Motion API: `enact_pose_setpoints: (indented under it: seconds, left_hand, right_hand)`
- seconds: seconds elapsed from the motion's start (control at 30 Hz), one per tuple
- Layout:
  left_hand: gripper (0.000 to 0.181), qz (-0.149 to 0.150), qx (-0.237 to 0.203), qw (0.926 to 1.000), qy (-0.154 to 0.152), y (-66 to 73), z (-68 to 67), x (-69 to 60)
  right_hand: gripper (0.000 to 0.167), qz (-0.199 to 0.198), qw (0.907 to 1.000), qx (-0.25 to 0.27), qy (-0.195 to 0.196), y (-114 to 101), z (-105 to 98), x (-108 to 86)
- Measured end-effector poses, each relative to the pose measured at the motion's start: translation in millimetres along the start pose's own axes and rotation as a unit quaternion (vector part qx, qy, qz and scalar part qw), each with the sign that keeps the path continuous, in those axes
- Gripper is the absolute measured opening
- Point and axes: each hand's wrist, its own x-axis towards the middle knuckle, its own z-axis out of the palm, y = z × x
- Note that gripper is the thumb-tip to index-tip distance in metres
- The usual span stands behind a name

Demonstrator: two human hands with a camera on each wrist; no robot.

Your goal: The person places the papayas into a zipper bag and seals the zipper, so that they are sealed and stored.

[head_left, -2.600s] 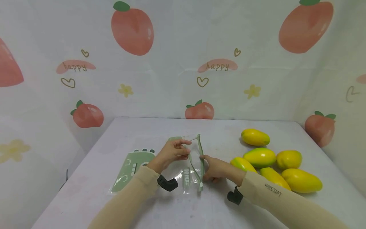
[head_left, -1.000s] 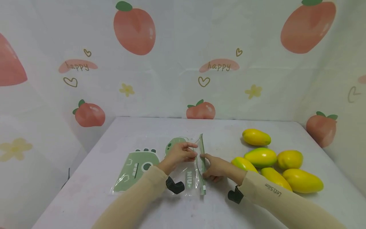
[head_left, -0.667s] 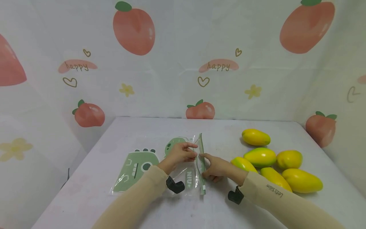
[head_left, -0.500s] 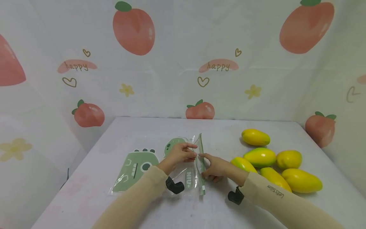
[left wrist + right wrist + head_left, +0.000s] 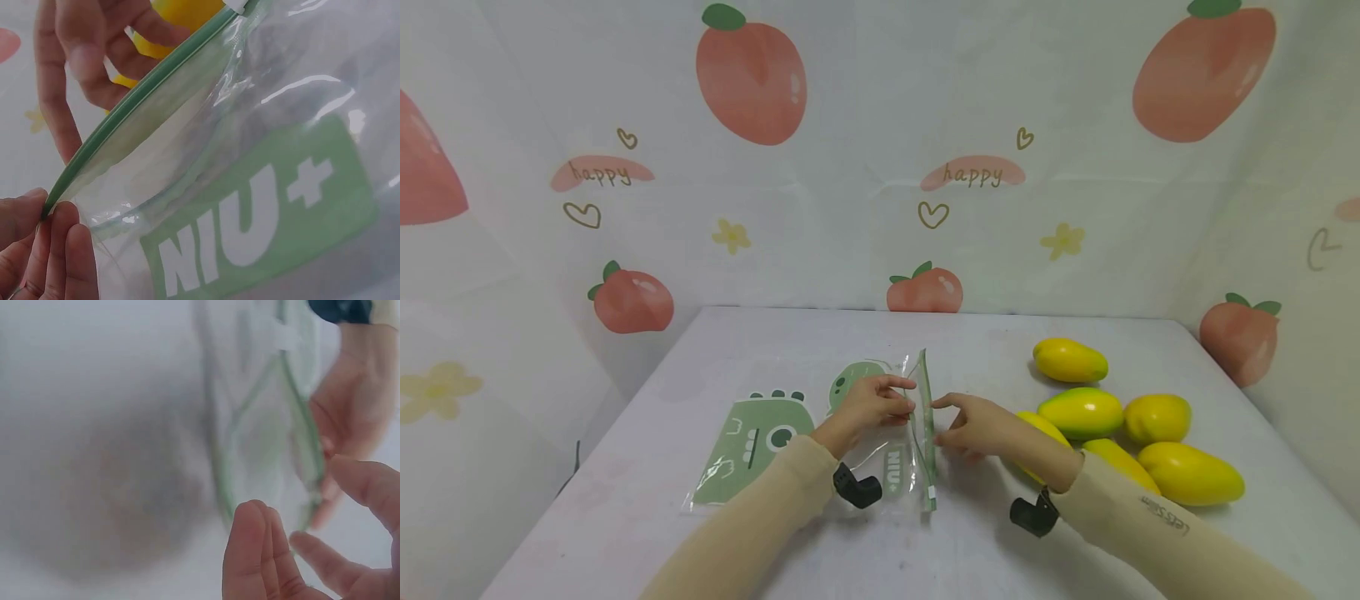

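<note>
A: Where to find the bag (image 5: 778, 417)?
B: On the table (image 5: 925, 554), left of the mangoes (image 5: 1080, 413). Clear, printed in green, marked "NIU+"; gaping at the right end, along a green rim (image 5: 134, 100) with a white slider (image 5: 932, 492) at the near corner.
A: And in the left hand (image 5: 871, 402)?
B: One side of the rim, pinched between thumb and fingertips.
A: In the right hand (image 5: 983, 427)?
B: Nothing. Loosely spread, with a finger stretched toward the rim's other side; just beside it, cannot tell whether touching.
A: And round about?
B: Six mangoes in all, yellow tinged with green, five close together and one just behind. Beige sleeves (image 5: 745, 521), black cameras (image 5: 857, 488) at both wrists. Beyond the table, a white backdrop (image 5: 850, 167) printed with peaches (image 5: 751, 82) and "happy".
</note>
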Motion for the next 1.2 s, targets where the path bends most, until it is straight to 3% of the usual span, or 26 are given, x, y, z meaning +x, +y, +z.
enact_pose_setpoints:
  seconds: [0.2, 0.57, 0.83, 1.1, 1.2]
  left_hand:
    - [0.038, -0.002, -0.008, 1.0, -0.002, 0.7, 0.6, 0.0]
    - [0.039, 0.0, -0.018, 0.9998, -0.008, 1.1, 1.3, 0.6]
    - [0.04, 0.003, -0.008, 0.9999, -0.01, 0.5, 0.1, 2.0]
    - [0.04, 0.001, -0.014, 0.9998, -0.012, -1.9, 0.1, 4.4]
    - [0.04, -0.002, -0.015, 0.9999, -0.006, -3.2, -0.2, 5.1]
  right_hand:
    - [0.048, -0.017, 0.9998, 0.006, 0.002, -5.5, -22.8, -13.4]
    - [0.046, -0.125, 0.9906, -0.003, 0.055, -3.7, -68.2, -47.3]
    - [0.045, -0.185, 0.9738, -0.012, 0.132, 6.6, -80.8, -72.5]
    - [0.049, -0.23, 0.9405, -0.054, 0.245, 32.1, -82.7, -93.1]
    - [0.052, -0.226, 0.9348, -0.048, 0.27, 44.9, -79.7, -97.9]
